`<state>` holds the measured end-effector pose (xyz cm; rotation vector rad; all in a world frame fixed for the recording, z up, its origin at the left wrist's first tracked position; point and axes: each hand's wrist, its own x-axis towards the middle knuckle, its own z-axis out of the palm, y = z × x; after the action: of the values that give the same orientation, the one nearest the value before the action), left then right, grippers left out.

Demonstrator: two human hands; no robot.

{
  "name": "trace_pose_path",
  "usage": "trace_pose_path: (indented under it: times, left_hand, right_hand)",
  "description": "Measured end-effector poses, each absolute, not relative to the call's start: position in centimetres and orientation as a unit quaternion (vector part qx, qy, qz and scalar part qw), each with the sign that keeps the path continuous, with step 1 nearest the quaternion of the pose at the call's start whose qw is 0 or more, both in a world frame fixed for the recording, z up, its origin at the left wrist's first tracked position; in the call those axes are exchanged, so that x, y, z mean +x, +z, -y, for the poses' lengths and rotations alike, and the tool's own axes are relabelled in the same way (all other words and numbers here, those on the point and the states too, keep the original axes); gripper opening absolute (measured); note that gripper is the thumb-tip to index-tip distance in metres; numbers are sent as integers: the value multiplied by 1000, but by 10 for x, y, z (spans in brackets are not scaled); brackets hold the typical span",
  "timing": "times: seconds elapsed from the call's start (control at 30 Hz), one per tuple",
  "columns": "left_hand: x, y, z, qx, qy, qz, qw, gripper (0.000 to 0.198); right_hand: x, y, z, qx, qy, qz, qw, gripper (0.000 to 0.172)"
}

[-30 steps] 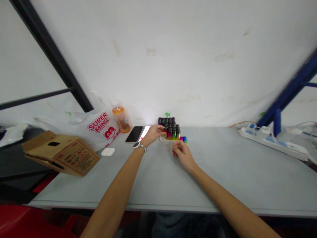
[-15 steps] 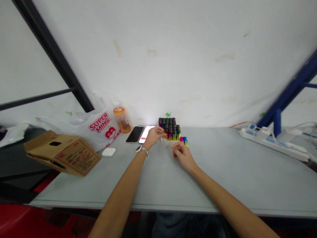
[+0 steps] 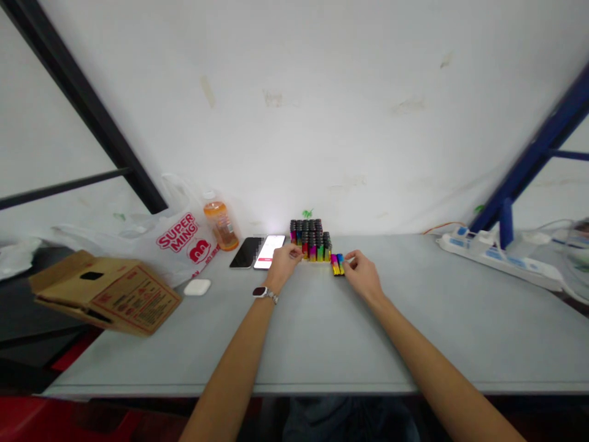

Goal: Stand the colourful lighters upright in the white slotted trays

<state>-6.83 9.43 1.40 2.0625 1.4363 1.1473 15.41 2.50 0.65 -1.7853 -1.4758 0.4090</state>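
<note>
Several colourful lighters with black tops [image 3: 313, 239] stand upright in close rows near the wall. Two more lighters [image 3: 337, 264], pink, yellow and blue, lie on the table just right of and in front of the rows. My right hand [image 3: 361, 273] is at the blue one, thumb and fingertips pinched on its right side. My left hand [image 3: 286, 261], with a watch [image 3: 260, 292] on the wrist, is beside the left front of the rows, fingertips together; whether anything small is between them is too small to make out.
Left of the hands are two phones [image 3: 269, 252], a white case [image 3: 197, 286], an orange bottle [image 3: 221, 224], a plastic bag [image 3: 161, 245] and a cardboard box [image 3: 133, 298]. A power strip [image 3: 499, 256] lies at the right, near a blue post.
My right hand has moved right, from in front of the lighters to the blue lying one. My left hand stays by the rows. The view has shifted slightly.
</note>
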Motion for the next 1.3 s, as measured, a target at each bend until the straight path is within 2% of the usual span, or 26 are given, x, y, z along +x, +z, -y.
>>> trace_pose_path:
  times: [0.17,0.27,0.37,0.43,0.53,0.67,0.77,0.83,1.0,1.07,1.17,1.23,1.3]
  left_hand:
    - [-55,18,-70,751,418,-499,108,6]
    - [-42,16,-50,760,416,-483,127,8]
    - [-28,10,-37,772,404,-467,152,9]
    - [-21,6,-33,768,409,-457,183,12]
    - [-13,1,-33,735,443,-449,249,18]
    - [-9,-1,-34,680,485,-425,350,28]
    - [-7,0,-35,647,499,-394,421,33]
    - [-7,3,-34,630,504,-382,451,35]
    - [-9,10,-31,625,531,-362,444,28]
    - [-11,11,-31,630,544,-352,429,26]
    - [-16,7,-34,644,540,-343,419,27]
    - [-19,3,-36,662,520,-334,424,28]
    - [-21,-1,-38,678,503,-321,429,27]
  right_hand:
    - [164,17,-48,-764,146,598,192,28]
    - [163,22,-60,-760,163,613,142,33]
    - [165,24,-65,-746,169,631,131,34]
    - [167,22,-61,-725,162,652,153,31]
    - [168,18,-46,-677,170,674,241,25]
    - [162,14,-17,-567,252,695,363,14]
    - [152,16,-2,-497,285,705,418,15]
    - [143,17,2,-460,352,682,447,13]
    - [122,23,-2,-402,548,519,518,19]
    - [117,26,-6,-382,617,461,511,20]
    - [112,26,-8,-361,714,383,462,43]
    - [108,21,-7,-392,711,349,467,53]
    - [102,15,-5,-440,665,336,500,53]
